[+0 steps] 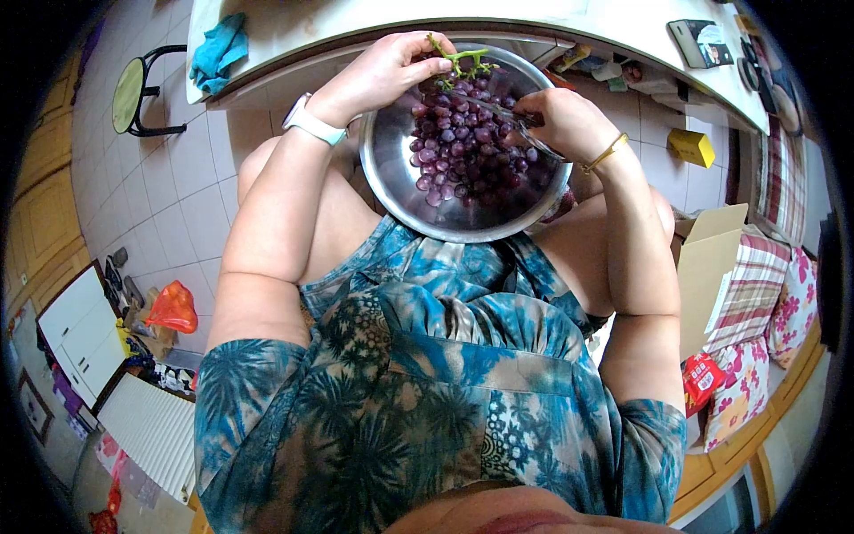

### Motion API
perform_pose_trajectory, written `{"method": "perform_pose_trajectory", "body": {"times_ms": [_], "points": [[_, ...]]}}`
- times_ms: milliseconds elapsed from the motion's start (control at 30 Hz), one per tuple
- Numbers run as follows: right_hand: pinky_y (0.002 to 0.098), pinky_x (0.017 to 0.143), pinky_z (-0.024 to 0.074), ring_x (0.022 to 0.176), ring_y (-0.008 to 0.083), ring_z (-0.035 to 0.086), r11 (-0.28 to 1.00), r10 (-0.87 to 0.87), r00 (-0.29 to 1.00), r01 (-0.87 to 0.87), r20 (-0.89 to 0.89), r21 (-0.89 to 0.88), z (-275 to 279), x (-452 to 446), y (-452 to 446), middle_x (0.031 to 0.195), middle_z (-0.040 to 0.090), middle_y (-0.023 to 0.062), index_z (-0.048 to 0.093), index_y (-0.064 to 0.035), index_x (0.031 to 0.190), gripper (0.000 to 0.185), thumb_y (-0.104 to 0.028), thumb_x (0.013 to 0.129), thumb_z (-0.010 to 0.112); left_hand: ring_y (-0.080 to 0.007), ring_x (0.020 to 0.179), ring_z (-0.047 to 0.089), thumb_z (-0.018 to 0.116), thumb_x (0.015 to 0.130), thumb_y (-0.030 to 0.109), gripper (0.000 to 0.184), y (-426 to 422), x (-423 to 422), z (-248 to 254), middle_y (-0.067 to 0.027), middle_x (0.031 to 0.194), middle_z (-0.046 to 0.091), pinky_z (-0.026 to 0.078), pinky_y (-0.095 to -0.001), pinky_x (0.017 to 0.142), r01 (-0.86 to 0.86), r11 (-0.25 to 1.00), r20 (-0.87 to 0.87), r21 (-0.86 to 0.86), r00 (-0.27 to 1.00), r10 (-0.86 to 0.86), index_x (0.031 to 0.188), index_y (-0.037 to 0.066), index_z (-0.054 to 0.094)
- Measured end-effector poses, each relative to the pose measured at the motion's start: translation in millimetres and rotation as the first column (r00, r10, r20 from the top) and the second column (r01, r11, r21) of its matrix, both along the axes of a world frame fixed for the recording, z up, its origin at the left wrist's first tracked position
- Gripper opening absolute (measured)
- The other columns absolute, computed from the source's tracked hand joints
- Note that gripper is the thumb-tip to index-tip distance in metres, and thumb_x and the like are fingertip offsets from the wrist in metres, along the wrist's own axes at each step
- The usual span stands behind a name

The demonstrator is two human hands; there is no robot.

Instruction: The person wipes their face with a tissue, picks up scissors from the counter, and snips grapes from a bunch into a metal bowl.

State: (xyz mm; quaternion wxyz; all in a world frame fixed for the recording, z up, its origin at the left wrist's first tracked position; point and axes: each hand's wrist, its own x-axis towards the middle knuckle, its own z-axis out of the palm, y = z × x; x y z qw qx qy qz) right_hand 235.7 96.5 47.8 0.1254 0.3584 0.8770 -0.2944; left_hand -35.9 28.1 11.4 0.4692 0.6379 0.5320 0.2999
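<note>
A steel bowl [384,182] rests on my lap, with many loose purple grapes [458,147] in it. Over its far rim my left hand [396,71] pinches a green grape stem [467,64] between thumb and fingers; a few grapes hang close below the stem. On the right side of the bowl my right hand [567,120] is closed around the handles of metal scissors [498,109]. The blades point left over the grapes, towards the stem. Whether the blade tips touch the stem cannot be made out.
A white table [374,11] runs beyond the bowl, bearing a teal cloth [219,53] at left and a phone [700,44] at right. A stool [130,96] stands at far left. On the right are a yellow box [691,148] and an open cardboard box [707,267].
</note>
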Motion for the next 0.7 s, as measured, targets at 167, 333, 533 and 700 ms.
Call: {"method": "perform_pose_trajectory", "body": {"times_ms": [167, 333, 533, 700], "points": [[0.0389, 0.084, 0.0563, 0.09, 0.0303, 0.072, 0.999, 0.035, 0.999, -0.035, -0.004, 0.003, 2.6, -2.1, 1.0, 0.1, 0.074, 0.0183, 0.074, -0.0052, 0.112, 0.042, -0.027, 0.077, 0.084, -0.0086, 0.097, 0.058, 0.061, 0.102, 0.022, 0.023, -2.2, 1.7, 1.6, -0.0001, 0.099, 0.064, 0.049, -0.0271, 0.089, -0.001, 1.0, 0.028, -0.019, 1.0, 0.001, 0.116, 0.003, 0.063], [0.0427, 0.086, 0.0553, 0.097, 0.0337, 0.07, 0.999, 0.048, 0.999, -0.048, -0.005, 0.019, -8.8, 3.7, 4.9, 0.102, 0.073, 0.0175, 0.076, -0.0099, 0.108, 0.037, -0.028, 0.076, 0.081, -0.009, 0.095, 0.058, 0.061, 0.102, 0.022, 0.024, -2.2, 2.0, -2.9, -0.0002, 0.099, 0.064, 0.05, -0.0275, 0.088, -0.031, 0.998, 0.022, -0.047, 0.999, 0.032, 0.117, 0.003, 0.063], [0.0404, 0.081, 0.056, 0.089, 0.0325, 0.071, 0.996, 0.09, 0.996, -0.091, 0.018, 0.024, 0.9, 2.1, 3.2, 0.097, 0.073, 0.0195, 0.074, -0.004, 0.11, 0.043, -0.029, 0.076, 0.083, -0.0092, 0.093, 0.057, 0.06, 0.102, 0.021, 0.023, -1.3, 1.0, -0.2, -0.0001, 0.096, 0.063, 0.049, -0.0274, 0.086, -0.028, 0.999, -0.019, -0.043, 0.999, 0.027, 0.116, 0.003, 0.063], [0.0403, 0.081, 0.0559, 0.089, 0.033, 0.071, 0.995, 0.092, 0.995, -0.094, 0.041, 0.039, 4.3, 4.4, 0.9, 0.097, 0.073, 0.0197, 0.074, -0.0046, 0.11, 0.045, -0.032, 0.075, 0.084, -0.0092, 0.092, 0.057, 0.06, 0.103, 0.021, 0.023, -2.0, 2.3, -4.4, -0.0002, 0.095, 0.062, 0.049, -0.0274, 0.086, -0.032, 0.998, 0.013, -0.058, 0.999, 0.033, 0.115, 0.003, 0.063]]}}
